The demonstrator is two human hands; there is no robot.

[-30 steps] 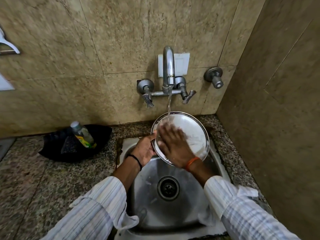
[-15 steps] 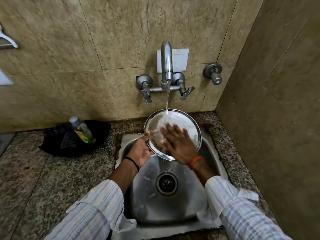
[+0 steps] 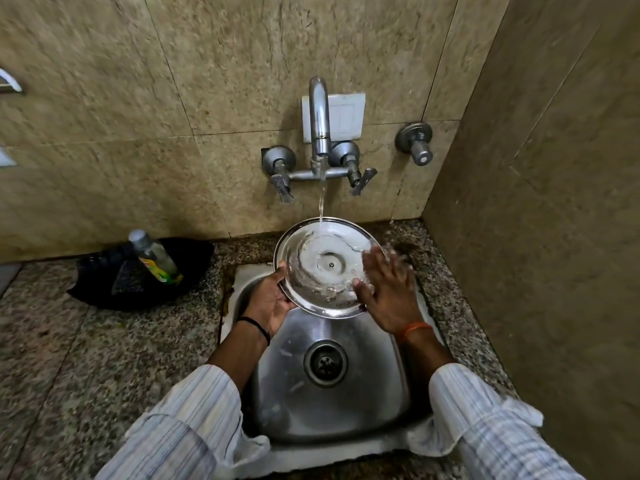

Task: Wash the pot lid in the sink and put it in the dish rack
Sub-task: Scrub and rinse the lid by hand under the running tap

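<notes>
A round steel pot lid (image 3: 322, 268) is held tilted over the back of the steel sink (image 3: 374, 403), its inner side facing me, under running water from the tap (image 3: 319, 123). My left hand (image 3: 270, 299) grips the lid's left rim, thumb on top. My right hand (image 3: 391, 292) lies flat with fingers spread against the lid's right edge, blurred with motion. No dish rack is in view.
A black tray (image 3: 194, 268) on the granite counter (image 3: 69, 368) at the left holds a clear bottle (image 3: 154, 256) and a dark scrub pad (image 3: 128, 280). A separate valve (image 3: 415, 143) sticks out of the tiled wall. A side wall stands close on the right.
My right hand has slid from the middle of the lid to its right edge, baring the lid's centre. Water now runs onto the lid's middle. The lid has tilted flatter.
</notes>
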